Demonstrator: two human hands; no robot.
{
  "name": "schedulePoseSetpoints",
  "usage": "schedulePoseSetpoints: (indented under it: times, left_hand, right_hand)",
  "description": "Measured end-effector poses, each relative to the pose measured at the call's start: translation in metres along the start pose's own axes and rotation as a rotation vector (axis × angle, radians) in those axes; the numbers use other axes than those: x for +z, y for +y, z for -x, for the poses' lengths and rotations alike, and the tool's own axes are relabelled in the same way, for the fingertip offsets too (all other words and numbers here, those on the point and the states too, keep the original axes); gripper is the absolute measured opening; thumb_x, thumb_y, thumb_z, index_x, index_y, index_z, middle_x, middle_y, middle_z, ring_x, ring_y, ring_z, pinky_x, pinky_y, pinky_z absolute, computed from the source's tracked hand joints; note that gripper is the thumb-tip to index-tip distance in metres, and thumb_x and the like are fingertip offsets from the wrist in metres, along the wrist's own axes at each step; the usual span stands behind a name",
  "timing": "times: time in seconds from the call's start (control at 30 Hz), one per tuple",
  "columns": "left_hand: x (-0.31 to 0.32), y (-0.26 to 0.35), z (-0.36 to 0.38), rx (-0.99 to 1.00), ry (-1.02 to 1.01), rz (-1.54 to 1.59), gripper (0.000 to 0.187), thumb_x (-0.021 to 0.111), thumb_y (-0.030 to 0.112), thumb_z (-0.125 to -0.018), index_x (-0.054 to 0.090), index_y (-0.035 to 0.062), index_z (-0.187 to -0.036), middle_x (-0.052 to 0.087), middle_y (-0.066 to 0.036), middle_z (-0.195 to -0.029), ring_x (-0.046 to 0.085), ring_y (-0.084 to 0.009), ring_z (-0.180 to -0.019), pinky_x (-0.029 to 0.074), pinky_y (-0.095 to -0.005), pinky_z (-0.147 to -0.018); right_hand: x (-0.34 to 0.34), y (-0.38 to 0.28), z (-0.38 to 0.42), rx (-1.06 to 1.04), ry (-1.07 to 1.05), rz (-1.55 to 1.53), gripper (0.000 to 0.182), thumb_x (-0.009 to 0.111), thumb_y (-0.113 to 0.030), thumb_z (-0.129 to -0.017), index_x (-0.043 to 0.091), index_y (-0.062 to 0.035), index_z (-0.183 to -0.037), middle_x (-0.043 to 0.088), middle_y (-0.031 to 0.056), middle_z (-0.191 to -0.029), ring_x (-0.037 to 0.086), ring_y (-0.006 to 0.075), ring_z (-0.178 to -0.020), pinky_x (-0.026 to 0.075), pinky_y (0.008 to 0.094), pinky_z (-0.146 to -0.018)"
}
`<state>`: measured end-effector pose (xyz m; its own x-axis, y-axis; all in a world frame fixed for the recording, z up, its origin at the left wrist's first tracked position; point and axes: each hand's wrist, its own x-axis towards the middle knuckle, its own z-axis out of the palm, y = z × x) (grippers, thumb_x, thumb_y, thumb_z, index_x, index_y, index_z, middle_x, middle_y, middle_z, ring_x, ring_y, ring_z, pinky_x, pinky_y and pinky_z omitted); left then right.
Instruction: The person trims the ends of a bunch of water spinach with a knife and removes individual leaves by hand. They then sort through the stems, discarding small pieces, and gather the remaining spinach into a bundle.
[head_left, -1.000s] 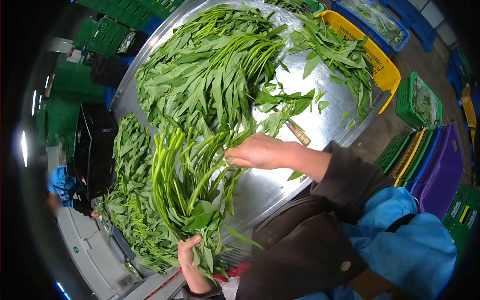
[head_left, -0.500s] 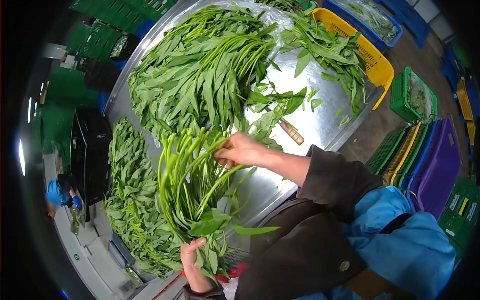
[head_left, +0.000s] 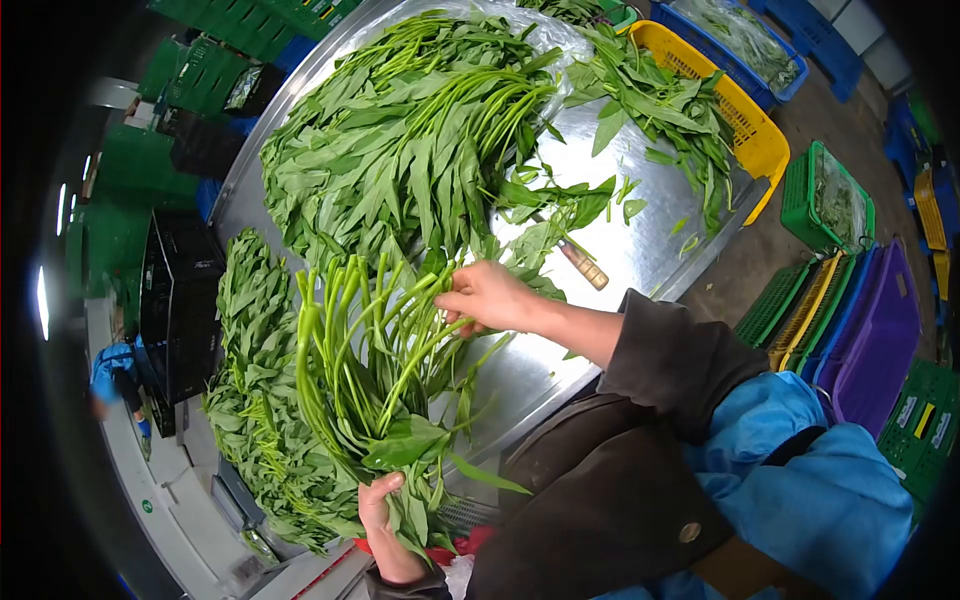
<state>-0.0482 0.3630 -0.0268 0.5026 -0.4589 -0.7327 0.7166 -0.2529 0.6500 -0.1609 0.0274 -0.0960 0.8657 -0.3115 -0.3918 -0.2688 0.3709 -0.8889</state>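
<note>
A bunch of water spinach [head_left: 350, 385], its pale cut stems fanned upward, is held over the near edge of the metal table [head_left: 648, 215]. My left hand [head_left: 380, 508] is closed around the leafy lower end, thumb outside. At the stem ends, the closed fingers of my right hand [head_left: 485, 297] pinch a stem or two on the bunch's right side. Just past that hand lies a knife with a wooden handle [head_left: 583, 265], its blade partly covered by loose leaves [head_left: 535, 245].
A big heap of water spinach [head_left: 390, 150] covers the table's far left; another pile [head_left: 265, 390] lies nearer left. Beyond the right edge stand a yellow crate [head_left: 765, 150], a green crate [head_left: 830, 200] and stacked baskets [head_left: 870, 340]. A person in blue [head_left: 112, 370] works far left.
The stems on the bunch's left side have spread further left. My right hand has shifted slightly right, while my left hand keeps its grip. The distant person's arm has lowered.
</note>
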Motion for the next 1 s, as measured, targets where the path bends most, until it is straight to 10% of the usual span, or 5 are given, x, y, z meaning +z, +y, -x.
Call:
schedulePoseSetpoints:
  times: [0.57,0.67,0.9,0.93,1.0]
  left_hand:
    - [0.045,-0.001,0.006,0.072,-0.043,-0.091,0.057,0.066,-0.009,-0.062,0.053,-0.0073,-0.118,0.065,-0.017,-0.103,0.066,-0.0286,-0.086,0.055,-0.0392,-0.079]
    - [0.036,-0.009,0.002,0.042,-0.051,-0.059,0.058,0.065,-0.004,-0.064,0.05,-0.0091,-0.12,0.064,-0.02,-0.103,0.066,-0.031,-0.084,0.056,-0.0418,-0.076]
    - [0.04,-0.017,-0.003,0.033,-0.01,0.035,0.06,0.065,-0.006,-0.066,0.049,-0.0068,-0.123,0.064,-0.016,-0.103,0.066,-0.0278,-0.084,0.056,-0.0401,-0.075]
    - [0.026,-0.022,-0.007,0.011,-0.004,0.032,0.061,0.065,-0.006,-0.066,0.048,-0.0059,-0.124,0.064,-0.016,-0.103,0.066,-0.0282,-0.085,0.056,-0.0407,-0.075]
    - [0.019,-0.025,-0.008,-0.009,0.006,0.029,0.062,0.064,-0.005,-0.066,0.047,-0.0051,-0.125,0.064,-0.016,-0.104,0.066,-0.0287,-0.085,0.056,-0.0413,-0.076]
  right_hand:
    - [-0.039,0.005,0.006,-0.523,0.049,1.113,0.035,0.047,-0.021,-0.086,0.058,0.0055,-0.067,0.058,0.0205,-0.058,0.061,0.035,-0.055,0.05,0.0423,-0.058]
    - [-0.052,0.0,0.011,0.024,-0.131,-0.152,0.026,0.049,-0.019,-0.088,0.063,0.0028,-0.085,0.06,0.0108,-0.06,0.059,0.0204,-0.044,0.048,0.0301,-0.043]
    - [-0.048,0.021,0.01,-0.518,0.409,0.598,0.02,0.046,-0.022,-0.093,0.056,-0.0045,-0.088,0.06,0.009,-0.067,0.063,0.0166,-0.056,0.049,0.031,-0.052]
    - [-0.054,0.011,0.014,-0.188,0.448,0.048,0.012,0.05,-0.014,-0.089,0.056,-0.0042,-0.092,0.06,0.0092,-0.071,0.061,0.0168,-0.054,0.048,0.0325,-0.051]
    - [-0.12,0.056,-0.028,-0.439,0.669,0.02,0.022,0.045,-0.02,-0.094,0.056,-0.0046,-0.104,0.062,0.0101,-0.086,0.059,0.0152,-0.054,0.049,0.0319,-0.052]
